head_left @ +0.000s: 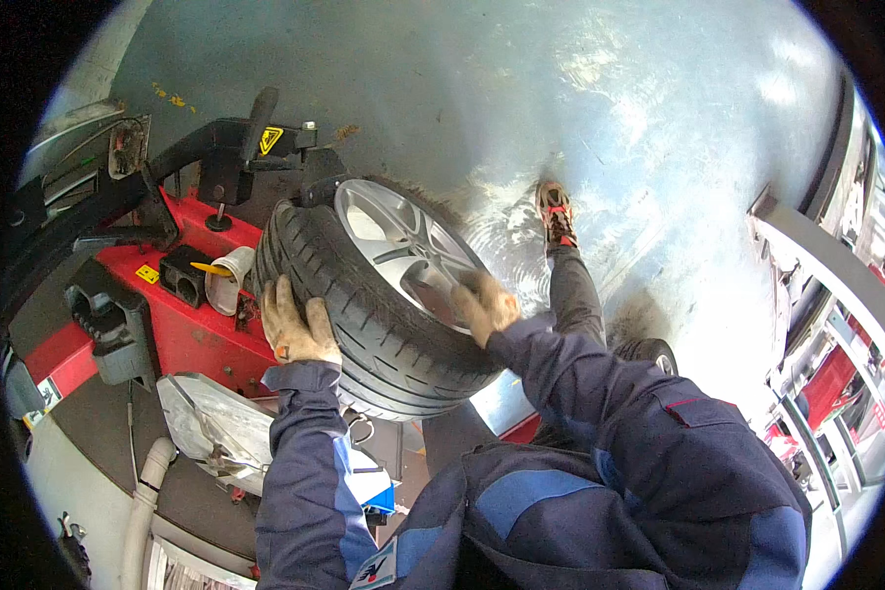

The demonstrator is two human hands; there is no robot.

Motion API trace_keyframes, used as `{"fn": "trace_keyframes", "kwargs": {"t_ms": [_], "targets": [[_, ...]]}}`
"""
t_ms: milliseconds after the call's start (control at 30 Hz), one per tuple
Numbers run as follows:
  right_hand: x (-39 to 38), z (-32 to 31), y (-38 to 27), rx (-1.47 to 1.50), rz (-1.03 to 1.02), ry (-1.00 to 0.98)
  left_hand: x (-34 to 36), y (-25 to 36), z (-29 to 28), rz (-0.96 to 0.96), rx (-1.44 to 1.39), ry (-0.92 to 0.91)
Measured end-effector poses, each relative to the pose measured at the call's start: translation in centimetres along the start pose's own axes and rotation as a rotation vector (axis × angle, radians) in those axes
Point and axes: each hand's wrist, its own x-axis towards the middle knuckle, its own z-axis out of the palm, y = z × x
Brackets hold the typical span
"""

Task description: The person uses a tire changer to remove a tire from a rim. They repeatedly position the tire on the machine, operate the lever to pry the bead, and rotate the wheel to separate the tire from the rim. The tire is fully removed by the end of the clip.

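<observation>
A car wheel, a black tyre (pixel 364 339) on a silver spoked alloy rim (pixel 388 231), leans tilted against the red machine (pixel 216 339). My left hand (pixel 297 324), in a tan work glove, lies on the tyre tread with its fingers stretched out and apart. Over the near right edge of the rim is my gloved right hand (pixel 484 305). Motion smears its fingers, so I cannot see whether they grip the rim. A black machine arm (pixel 320 177) meets the far side of the wheel.
On the machine stands a white cup (pixel 224 285) with a yellow-handled tool. Black arms (pixel 182 147) rise at the left, beside a grey-black block (pixel 118 324). Metal racking (pixel 836 265) lines the right side. Another tyre (pixel 649 351) shows near my leg.
</observation>
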Motion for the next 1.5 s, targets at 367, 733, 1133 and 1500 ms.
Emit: {"fn": "trace_keyframes", "kwargs": {"t_ms": [367, 733, 1133, 1500], "targets": [[-4.7, 1.3, 1.0, -0.018, -0.12, 0.024, 0.0, 0.2, -0.4, -0.016, -0.019, -0.005], [-4.9, 3.0, 4.0, -0.065, -0.304, 0.161, 0.0, 0.0, -0.1, 0.036, 0.034, -0.033], [-4.6, 2.0, 4.0, -0.004, -0.187, 0.038, 0.1, 0.3, -0.2, 0.028, 0.028, -0.029], [-3.9, 2.5, 10.0, 0.065, 0.323, -0.067, 0.0, 0.0, -0.4, 0.048, 0.014, -0.061]]}}
